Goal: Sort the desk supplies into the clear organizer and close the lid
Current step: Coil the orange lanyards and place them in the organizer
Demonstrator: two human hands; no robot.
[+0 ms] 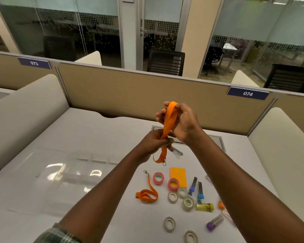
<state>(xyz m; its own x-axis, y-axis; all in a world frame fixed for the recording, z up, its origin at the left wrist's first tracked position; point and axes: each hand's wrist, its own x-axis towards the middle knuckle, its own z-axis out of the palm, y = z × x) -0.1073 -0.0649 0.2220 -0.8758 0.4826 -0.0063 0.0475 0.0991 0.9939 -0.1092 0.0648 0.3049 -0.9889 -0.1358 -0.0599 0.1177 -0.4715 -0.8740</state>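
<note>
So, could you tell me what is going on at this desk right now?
A person seems to be gathering up an orange lanyard above the desk: the right grip holds its upper loop, the left grip pinches it lower down, and the clip end dangles. A second orange lanyard, tape rolls, orange sticky notes and small tubes lie on the desk. The clear organizer sits to the left; I cannot tell whether anything is in it.

We face a tan partition (139, 95) across the frame's middle, tagged 073 and 074; behind it, frosted glass walls (60, 32) and black chairs (166, 62) fill the top.
</note>
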